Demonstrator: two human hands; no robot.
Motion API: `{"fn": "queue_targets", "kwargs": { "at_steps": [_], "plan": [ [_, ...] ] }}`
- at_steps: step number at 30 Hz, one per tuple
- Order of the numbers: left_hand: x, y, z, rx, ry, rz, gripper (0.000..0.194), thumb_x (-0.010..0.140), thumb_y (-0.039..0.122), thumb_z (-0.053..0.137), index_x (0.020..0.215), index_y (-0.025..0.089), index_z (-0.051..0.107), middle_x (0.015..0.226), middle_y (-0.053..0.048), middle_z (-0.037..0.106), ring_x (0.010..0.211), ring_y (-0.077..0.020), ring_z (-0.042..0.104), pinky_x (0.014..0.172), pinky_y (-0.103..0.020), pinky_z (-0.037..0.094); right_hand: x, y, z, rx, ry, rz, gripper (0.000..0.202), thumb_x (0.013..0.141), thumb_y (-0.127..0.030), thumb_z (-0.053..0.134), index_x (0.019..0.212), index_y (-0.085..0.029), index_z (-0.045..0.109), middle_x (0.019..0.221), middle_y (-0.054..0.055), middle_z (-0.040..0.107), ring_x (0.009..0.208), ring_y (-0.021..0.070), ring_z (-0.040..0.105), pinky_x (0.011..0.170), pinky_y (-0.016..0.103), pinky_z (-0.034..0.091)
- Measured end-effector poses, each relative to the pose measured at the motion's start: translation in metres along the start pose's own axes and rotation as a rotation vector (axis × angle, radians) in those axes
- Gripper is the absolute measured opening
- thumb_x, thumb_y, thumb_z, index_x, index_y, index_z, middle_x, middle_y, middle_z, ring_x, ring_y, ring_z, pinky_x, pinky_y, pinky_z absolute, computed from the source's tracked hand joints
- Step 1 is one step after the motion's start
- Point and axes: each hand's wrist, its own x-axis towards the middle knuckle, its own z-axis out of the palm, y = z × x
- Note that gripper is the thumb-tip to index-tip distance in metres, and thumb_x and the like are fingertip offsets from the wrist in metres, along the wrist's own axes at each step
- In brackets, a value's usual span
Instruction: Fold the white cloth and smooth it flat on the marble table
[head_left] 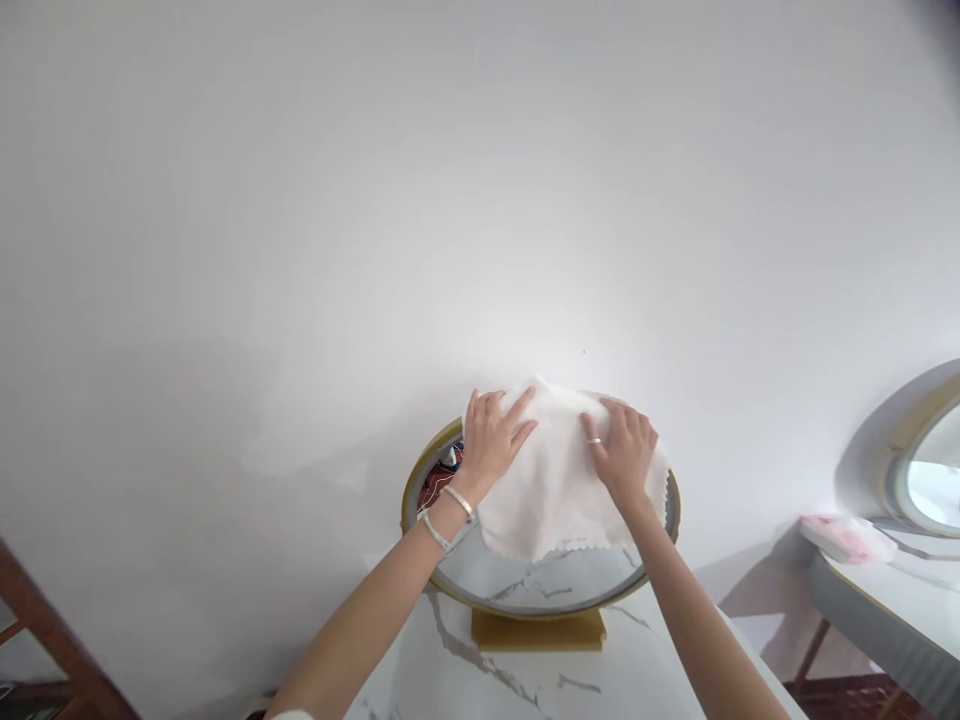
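A white cloth (551, 485) with a scalloped edge hangs over the upper and middle part of an oval mirror (540, 603) with a gold rim. My left hand (491, 440) lies on the cloth's upper left, fingers apart. On the upper right, my right hand (624, 445) rests against the cloth with its thumb spread from the fingers; a ring is on it. The mirror stands on a gold base (538, 631). Part of the glass shows below the cloth and at the left.
Under the mirror is a white marble-patterned table (487, 690). At the right, a second table (922, 590) holds a pink and white packet (847, 538) and another round mirror (934, 480). A brown wooden frame (56, 640) stands lower left. A white wall (480, 200) rises behind.
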Motion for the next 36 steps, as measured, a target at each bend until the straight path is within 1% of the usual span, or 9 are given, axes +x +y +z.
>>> {"fn": "queue_targets", "kwargs": {
  "at_steps": [6,9,12,18,23,27,30,33,36],
  "plan": [
    [0.043,0.046,0.021,-0.132,-0.056,0.256,0.033,0.095,0.037,0.044,0.122,0.023,0.056,0.118,-0.007,0.064,0.104,-0.0217,0.058,0.089,-0.037,0.043,-0.016,0.058,-0.019,0.103,-0.148,0.307,0.058,0.092,-0.061,0.024,0.106,-0.018,0.06,0.098,0.011,0.065,0.09,0.0269,0.055,0.077,0.037,0.038],
    [0.047,0.055,0.022,-0.174,-0.061,0.249,0.025,0.094,0.032,0.049,0.113,0.022,0.061,0.114,-0.005,0.067,0.099,-0.0195,0.061,0.085,-0.034,0.044,-0.009,0.067,-0.025,0.124,-0.271,0.338,0.059,0.093,-0.06,0.02,0.095,-0.02,0.063,0.082,0.008,0.065,0.078,0.0236,0.056,0.069,0.033,0.037],
    [0.041,0.042,0.016,-0.261,-0.003,0.183,0.023,0.095,0.031,0.048,0.105,0.021,0.066,0.108,-0.004,0.071,0.1,-0.018,0.063,0.087,-0.033,0.045,0.005,0.053,-0.023,0.103,-0.309,0.168,0.055,0.094,-0.054,0.022,0.085,-0.02,0.064,0.075,0.007,0.065,0.076,0.0226,0.056,0.073,0.034,0.037],
    [-0.018,-0.033,0.0,-0.519,0.198,-0.2,0.027,0.094,0.034,0.048,0.113,0.024,0.066,0.113,-0.003,0.07,0.105,-0.0172,0.063,0.091,-0.033,0.05,0.016,-0.036,0.011,0.034,-0.027,-0.236,0.036,0.095,-0.037,0.037,0.114,-0.017,0.06,0.11,0.009,0.067,0.106,0.0236,0.055,0.102,0.044,0.03],
    [-0.103,-0.077,0.011,-0.731,0.31,-0.69,0.036,0.092,0.041,0.048,0.113,0.019,0.067,0.11,-0.007,0.071,0.103,-0.0223,0.065,0.089,-0.037,0.053,-0.023,-0.093,0.049,0.066,-0.126,-0.746,0.047,0.094,-0.03,0.04,0.141,-0.02,0.04,0.146,0.009,0.042,0.139,0.0251,0.028,0.112,0.049,0.02],
    [-0.137,-0.085,0.022,-0.776,0.392,-0.847,0.037,0.091,0.042,0.048,0.109,0.016,0.069,0.109,-0.008,0.071,0.105,-0.0245,0.064,0.092,-0.04,0.051,-0.065,-0.103,0.063,0.05,-0.224,-1.085,0.05,0.095,-0.026,0.038,0.144,-0.022,0.034,0.152,0.004,0.03,0.142,0.0214,0.022,0.109,0.043,0.028],
    [-0.119,-0.08,0.017,-0.723,0.38,-0.748,0.035,0.093,0.039,0.046,0.112,0.019,0.067,0.115,-0.008,0.069,0.107,-0.0227,0.064,0.094,-0.039,0.051,-0.074,-0.095,0.063,0.008,-0.217,-0.95,0.05,0.096,-0.031,0.037,0.145,-0.026,0.031,0.151,0.004,0.034,0.14,0.0221,0.027,0.108,0.048,0.029],
    [-0.071,-0.061,0.007,-0.648,0.303,-0.479,0.033,0.095,0.035,0.043,0.114,0.021,0.065,0.116,-0.006,0.068,0.108,-0.0197,0.063,0.095,-0.036,0.05,-0.063,-0.075,0.055,-0.016,-0.14,-0.708,0.056,0.094,-0.036,0.042,0.147,-0.028,0.027,0.148,0.008,0.038,0.137,0.0279,0.032,0.11,0.06,0.017],
    [-0.016,-0.029,0.003,-0.56,0.202,-0.221,0.028,0.095,0.03,0.044,0.113,0.023,0.065,0.112,-0.004,0.07,0.104,-0.0172,0.065,0.092,-0.033,0.051,-0.049,-0.055,0.042,0.002,-0.008,-0.437,0.06,0.092,-0.035,0.046,0.147,-0.025,0.026,0.152,0.012,0.03,0.14,0.0324,0.024,0.109,0.066,0.008]
  ]
}}
